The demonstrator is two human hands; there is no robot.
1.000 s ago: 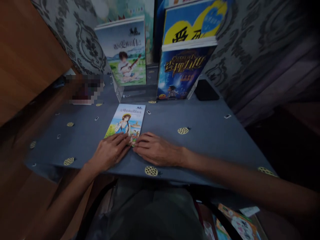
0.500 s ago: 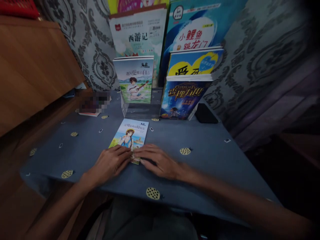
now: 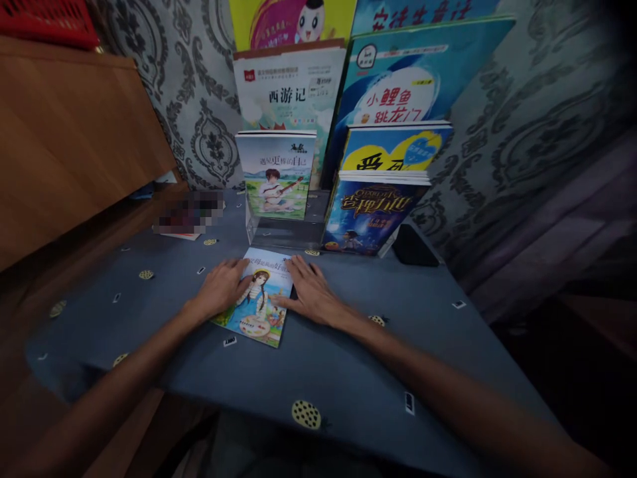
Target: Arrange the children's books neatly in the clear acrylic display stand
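A thin book (image 3: 256, 302) with a girl in a yellow hat on its cover lies flat on the blue tablecloth (image 3: 199, 365). My left hand (image 3: 223, 285) rests on its left edge, fingers pointing up toward the top corner. On the right edge lies my right hand (image 3: 308, 289), its thumb over the cover and its fingers spread near the top right corner. Neither hand is closed around the book. Just behind it stands a clear rack (image 3: 286, 234) holding upright books, among them a guitar-boy book (image 3: 279, 182) and a dark blue book (image 3: 371, 216).
Behind the rack's front row rise taller books (image 3: 288, 86). A black flat object (image 3: 415, 247) lies right of the rack. At the back left is a blurred-out item with a book edge (image 3: 182, 235) below it. A wooden cabinet (image 3: 74, 133) borders the left.
Both hands have moved from the book's lower edge up along its sides toward the top, uncovering the lower cover. The fingers have spread. The camera view has shifted slightly.
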